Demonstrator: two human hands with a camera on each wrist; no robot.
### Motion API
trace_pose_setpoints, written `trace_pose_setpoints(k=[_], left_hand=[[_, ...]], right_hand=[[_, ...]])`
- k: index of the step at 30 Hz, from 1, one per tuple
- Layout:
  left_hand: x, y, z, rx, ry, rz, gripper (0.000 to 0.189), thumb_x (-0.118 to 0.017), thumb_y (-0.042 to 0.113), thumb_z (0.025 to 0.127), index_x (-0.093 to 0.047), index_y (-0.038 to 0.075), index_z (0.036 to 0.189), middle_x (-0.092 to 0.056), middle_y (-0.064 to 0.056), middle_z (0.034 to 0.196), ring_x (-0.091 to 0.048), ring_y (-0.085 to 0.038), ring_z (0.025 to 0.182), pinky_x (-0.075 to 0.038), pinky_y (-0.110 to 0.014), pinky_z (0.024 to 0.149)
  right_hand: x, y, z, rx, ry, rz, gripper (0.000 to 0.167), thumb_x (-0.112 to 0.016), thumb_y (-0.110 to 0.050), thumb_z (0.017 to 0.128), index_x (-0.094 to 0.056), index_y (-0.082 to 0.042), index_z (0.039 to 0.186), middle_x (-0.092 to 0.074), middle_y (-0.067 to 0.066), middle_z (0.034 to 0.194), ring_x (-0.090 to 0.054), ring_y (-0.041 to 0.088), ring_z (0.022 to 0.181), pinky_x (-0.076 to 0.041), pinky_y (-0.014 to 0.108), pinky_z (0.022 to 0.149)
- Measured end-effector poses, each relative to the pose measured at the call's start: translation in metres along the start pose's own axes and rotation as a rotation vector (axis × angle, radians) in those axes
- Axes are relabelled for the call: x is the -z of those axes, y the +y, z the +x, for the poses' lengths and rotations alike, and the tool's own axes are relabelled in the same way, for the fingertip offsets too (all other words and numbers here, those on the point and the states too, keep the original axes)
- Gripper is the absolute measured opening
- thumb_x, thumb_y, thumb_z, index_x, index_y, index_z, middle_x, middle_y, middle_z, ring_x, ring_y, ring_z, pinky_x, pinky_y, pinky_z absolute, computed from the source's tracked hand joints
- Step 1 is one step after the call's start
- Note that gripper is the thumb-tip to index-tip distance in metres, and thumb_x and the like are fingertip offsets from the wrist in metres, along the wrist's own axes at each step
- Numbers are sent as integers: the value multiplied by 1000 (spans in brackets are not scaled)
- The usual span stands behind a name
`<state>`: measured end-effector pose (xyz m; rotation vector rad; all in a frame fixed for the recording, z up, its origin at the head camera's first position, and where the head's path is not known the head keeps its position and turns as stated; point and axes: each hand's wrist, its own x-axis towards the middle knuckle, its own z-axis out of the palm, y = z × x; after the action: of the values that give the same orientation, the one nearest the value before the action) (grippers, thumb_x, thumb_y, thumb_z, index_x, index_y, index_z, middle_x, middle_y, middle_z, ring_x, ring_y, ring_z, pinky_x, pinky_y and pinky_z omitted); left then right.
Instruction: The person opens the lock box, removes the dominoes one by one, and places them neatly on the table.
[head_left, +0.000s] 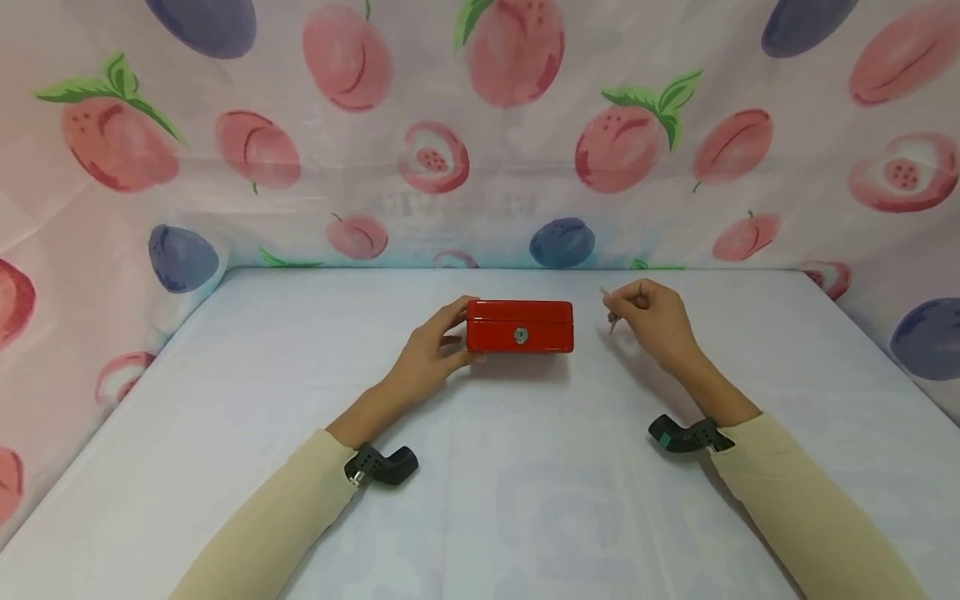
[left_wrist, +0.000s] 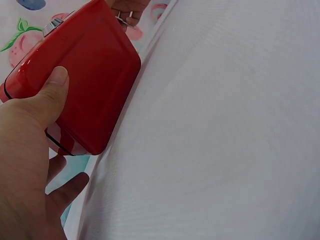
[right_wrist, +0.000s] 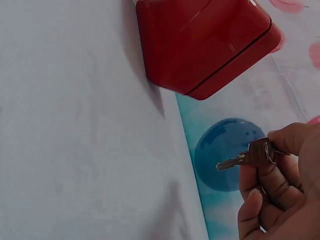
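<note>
A red metal cash box (head_left: 495, 337) faces me with its round silver lock (head_left: 521, 336) in front. My left hand (head_left: 423, 362) grips the box by its left end. In the left wrist view its thumb (left_wrist: 55, 90) presses on a broad red face, and the other fingers are partly hidden. Off the box's right side, my right hand (head_left: 660, 325) pinches a key (right_wrist: 257, 152) by its head, thumb against fingers. A thin ring hangs at the key's head. The blade points out from the hand and stands apart from the box.
A white cloth (head_left: 465, 483) covers the table. Behind it and at both sides hangs a fruit-print curtain (head_left: 510, 150). Each wrist carries a black camera mount, one on the left (head_left: 382, 465) and one on the right (head_left: 686, 435).
</note>
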<state>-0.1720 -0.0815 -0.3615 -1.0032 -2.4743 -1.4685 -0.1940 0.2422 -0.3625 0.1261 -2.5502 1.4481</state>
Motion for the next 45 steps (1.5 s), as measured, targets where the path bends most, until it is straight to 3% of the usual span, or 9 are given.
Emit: trace_pose_setpoints(k=[6,13,15,25,35,45], left_hand=[[0,-4,2,1,1,-2,68,-69,1,86,-35,1,145,-44,-17,142,-41,-34,131,-42,-50,98],[-9,-40,6,-4,6,-5,74,-71,5,86,-32,9,148,-42,-11,145,-40,-30,132,-43,-48,98],[-9,-43,6,-8,4,-7,74,-72,8,86,-33,12,149,-43,-8,145,-41,-28,132,-43,-46,98],[-8,-44,6,-5,5,8,73,-73,13,86,-35,20,148,-44,0,144,-42,-21,132,-44,-40,98],[-8,-43,6,-12,-1,32,73,-73,10,85,-35,17,147,-44,-3,144,-42,-22,132,-45,-37,97],[-8,-45,5,-9,-2,23,74,-73,10,85,-34,15,148,-43,-2,144,-41,-22,132,-44,-37,98]], right_hand=[[3,-13,0,59,28,89,34,-65,-35,91,-66,-2,100,-68,8,80,-63,21,76,-47,27,64],[3,-25,-4,84,15,152,31,-68,-34,89,-69,-6,101,-67,9,82,-65,23,72,-47,26,63],[3,-28,-6,88,13,138,31,-68,-34,89,-70,-6,103,-68,8,83,-64,24,73,-47,25,63],[6,-37,-9,119,6,69,30,-64,-35,92,-72,-14,111,-70,4,88,-63,23,77,-48,25,65],[5,-57,-18,137,-7,124,31,-65,-19,93,-65,-7,121,-72,8,92,-63,19,75,-50,24,65],[4,-80,-30,200,-40,58,27,-68,-11,90,-67,-3,116,-71,11,89,-65,18,73,-51,24,64]])
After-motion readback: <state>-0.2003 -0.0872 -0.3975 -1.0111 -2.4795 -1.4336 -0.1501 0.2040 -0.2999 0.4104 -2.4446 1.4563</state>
